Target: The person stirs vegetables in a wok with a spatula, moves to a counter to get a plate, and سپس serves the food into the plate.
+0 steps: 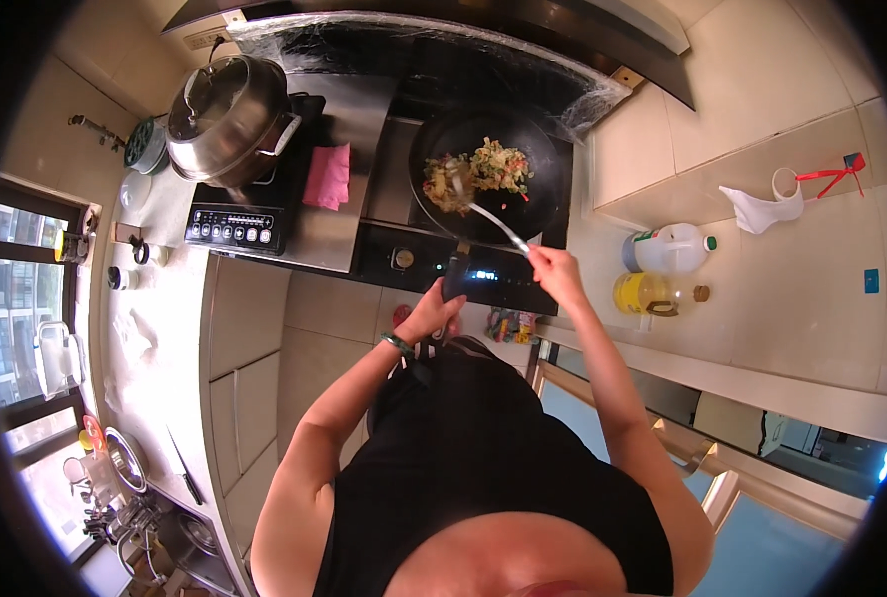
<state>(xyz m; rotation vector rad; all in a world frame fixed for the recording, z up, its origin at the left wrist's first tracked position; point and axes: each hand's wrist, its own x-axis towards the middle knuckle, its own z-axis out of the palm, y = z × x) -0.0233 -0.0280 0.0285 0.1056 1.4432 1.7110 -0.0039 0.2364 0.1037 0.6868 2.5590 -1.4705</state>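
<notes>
A dark wok (540, 201) sits on the black stove (376, 254), with two heaps of fried rice (499, 164) mixed with green and red bits in it. My left hand (432, 312) is closed around the wok's black handle, below the pan. In my right hand (555, 274) is the handle of a metal spatula (499, 222); its head lies blurred in the left heap of rice. A few loose red bits rest on the wok's bare surface, right of the spatula.
A lidded steel pot (227, 127) stands on an induction cooker (234, 227) at the left, beside a pink cloth (329, 177). Two plastic bottles (675, 248) are on the right-hand counter. A knife (190, 481) lies near the left counter's edge, by the sink (204, 556).
</notes>
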